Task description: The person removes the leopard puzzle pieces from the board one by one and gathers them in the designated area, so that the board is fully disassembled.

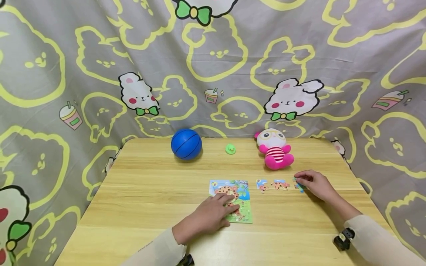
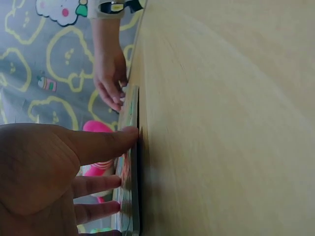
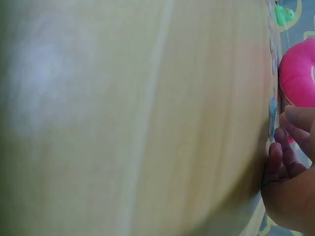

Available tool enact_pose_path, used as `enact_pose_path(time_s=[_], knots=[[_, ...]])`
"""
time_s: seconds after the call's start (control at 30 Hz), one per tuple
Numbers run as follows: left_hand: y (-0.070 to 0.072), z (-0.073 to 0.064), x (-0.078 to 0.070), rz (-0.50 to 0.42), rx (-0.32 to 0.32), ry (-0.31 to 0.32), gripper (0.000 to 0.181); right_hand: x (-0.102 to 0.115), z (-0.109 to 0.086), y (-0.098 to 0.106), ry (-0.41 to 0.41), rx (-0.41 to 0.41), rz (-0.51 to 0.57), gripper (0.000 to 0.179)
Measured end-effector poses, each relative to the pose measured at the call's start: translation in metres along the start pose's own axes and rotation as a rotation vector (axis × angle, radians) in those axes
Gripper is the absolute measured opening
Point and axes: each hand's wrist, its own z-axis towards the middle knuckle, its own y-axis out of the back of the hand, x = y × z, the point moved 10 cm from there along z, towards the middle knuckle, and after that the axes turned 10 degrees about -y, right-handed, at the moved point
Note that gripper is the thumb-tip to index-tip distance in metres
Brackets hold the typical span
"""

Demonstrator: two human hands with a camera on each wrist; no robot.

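Note:
My left hand (image 1: 213, 212) rests on a flat puzzle board (image 1: 245, 218) with a spotted cartoon animal on blue and green. Its fingers lie fairly straight across the picture, and the thumb touches the board's near edge (image 2: 135, 196) in the left wrist view. Over to the right, my right hand (image 1: 314, 183) pinches a blue and green puzzle piece (image 1: 300, 187) at its upper end, low at the tabletop. The other fingers (image 3: 275, 160) are curled in. Left of that piece lie a spotted-animal puzzle piece (image 1: 280, 185) and another piece (image 1: 261, 185) with blue sky.
A blue ball (image 1: 186, 144), a small green duck toy (image 1: 230, 149) and a pink and white plush toy (image 1: 275, 151) stand along the back of the wooden table (image 1: 139, 207). Behind them hangs a grey cartoon-print curtain (image 1: 229, 44).

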Motion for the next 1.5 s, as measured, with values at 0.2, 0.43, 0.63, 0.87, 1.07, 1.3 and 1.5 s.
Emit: enact_pose_path(time_s=[0.2,0.43,0.63,0.87,1.07,1.3,1.5], knots=[[0.006,-0.005,0.004,-0.055,-0.061,0.018,0.058,0.008,-0.004,0.003,0.011,-0.010,-0.018,0.028],[0.005,-0.033,0.019,-0.119,-0.093,0.081,0.055,0.019,-0.009,0.005,0.017,-0.022,-0.001,0.028],[-0.005,-0.058,0.032,-0.208,-0.051,0.121,0.062,0.033,-0.012,0.003,0.054,-0.033,0.006,0.026],[-0.009,-0.071,0.032,-0.207,-0.007,0.092,0.071,0.050,-0.015,-0.008,0.071,-0.013,0.026,0.026],[-0.011,-0.072,0.032,-0.212,0.005,0.086,0.071,0.072,-0.015,-0.027,0.100,0.017,0.051,0.026],[-0.013,-0.072,0.032,-0.194,0.029,0.077,0.072,0.103,-0.016,-0.054,0.134,0.072,0.110,0.025],[-0.013,-0.072,0.031,-0.189,0.047,0.078,0.072,0.132,-0.020,-0.086,0.145,0.172,0.160,0.025]])
